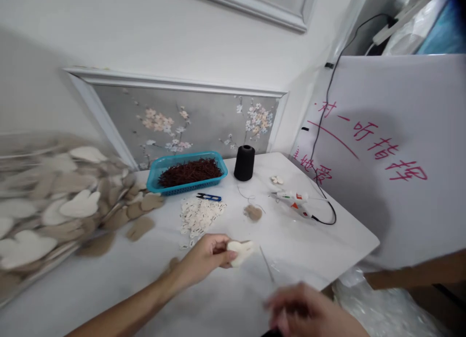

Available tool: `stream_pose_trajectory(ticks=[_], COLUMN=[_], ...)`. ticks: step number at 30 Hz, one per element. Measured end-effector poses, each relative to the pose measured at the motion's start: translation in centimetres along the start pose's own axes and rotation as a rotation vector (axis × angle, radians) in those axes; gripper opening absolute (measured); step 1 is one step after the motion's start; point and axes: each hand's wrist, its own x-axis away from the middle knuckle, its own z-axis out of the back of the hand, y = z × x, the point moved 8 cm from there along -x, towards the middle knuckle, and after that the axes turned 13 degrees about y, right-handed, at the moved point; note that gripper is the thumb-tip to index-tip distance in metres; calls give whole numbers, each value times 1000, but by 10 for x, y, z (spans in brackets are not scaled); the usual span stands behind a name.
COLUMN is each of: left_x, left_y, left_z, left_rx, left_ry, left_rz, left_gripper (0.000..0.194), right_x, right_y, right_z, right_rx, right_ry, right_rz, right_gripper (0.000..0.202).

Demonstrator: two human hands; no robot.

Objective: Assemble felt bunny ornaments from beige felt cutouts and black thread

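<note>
My left hand [214, 252] pinches a cream felt cutout [241, 252] with rounded lobes, held above the white table. My right hand [306, 310] is at the lower right, smeared by motion, so its fingers do not read clearly. A dark object [272, 333] shows below it at the frame's bottom edge; whether the hand touches it cannot be made out. Between the two hands is a thin grey strand or rod [267, 264]. Beyond the cutout, a small brown piece [253, 212] lies on the table with a thread beside it.
A pile of cream and brown felt cutouts [80, 203] fills the left. Behind are a blue basket [187, 187] of dark red strips and a black thread cone [244, 163]. Blue snips [209, 197] lie by small white pieces [200, 215]. A corded glue gun [294, 197] lies right.
</note>
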Motion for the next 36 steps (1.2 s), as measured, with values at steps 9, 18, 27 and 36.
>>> stream_pose_trajectory(ticks=[9,18,27,36], left_x=[59,93,82,58], left_y=[-37,-58,-68,-61], left_z=[41,114,77,66], left_rx=[-159,-652,-786,-716], left_ry=[231,394,355,307], left_rz=[-2,-244,-428,-297], left_gripper=[37,34,27,30], right_x=[-89,-104,-95,-100], right_y=[-85,-83,-65,-43], right_z=[-69,-92,-131,-149], right_rx=[-209,269,112,-259], right_ry=[-175,224,-125,-260], right_rz=[419,1037,507,190], right_gripper=[26,24,35,42])
